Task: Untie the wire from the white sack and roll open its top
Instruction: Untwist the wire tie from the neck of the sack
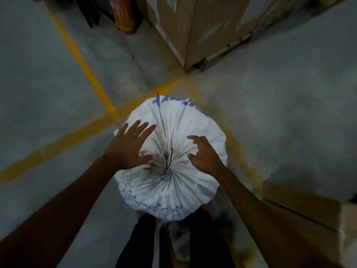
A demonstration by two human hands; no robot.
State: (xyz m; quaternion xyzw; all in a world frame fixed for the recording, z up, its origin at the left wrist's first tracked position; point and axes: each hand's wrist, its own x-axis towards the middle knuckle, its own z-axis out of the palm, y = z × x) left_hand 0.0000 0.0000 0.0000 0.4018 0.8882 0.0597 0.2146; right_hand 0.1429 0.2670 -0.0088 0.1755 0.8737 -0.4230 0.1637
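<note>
Head view, looking straight down: nearest us our legs stand on the concrete floor, and the white sack stands upright right in front of them, its near edge touching our feet. Its top is still gathered into tight pleats that run to one knot, and the dark wire sits at that knot, a thin strand whose free length points away from us, roughly along the line from our body to the far side of the sack.

Our left hand hovers over the left half of the sack top, fingers spread wide, holding nothing; its thumb tip lies just beside the knot, and whether it touches the cloth we cannot tell. Our right hand hovers over the right half, fingers curled into a loose claw but parted, also empty. The wire lies between the two hands, to the right of the left thumb and to the left of the right fingertips, and the left hand seems slightly the nearer.

We judge the untying has not begun: one hand must pinch the wire while the other steadies the gathered neck.

Beyond the sack, yellow floor lines cross, and cardboard boxes stand at the far side.
</note>
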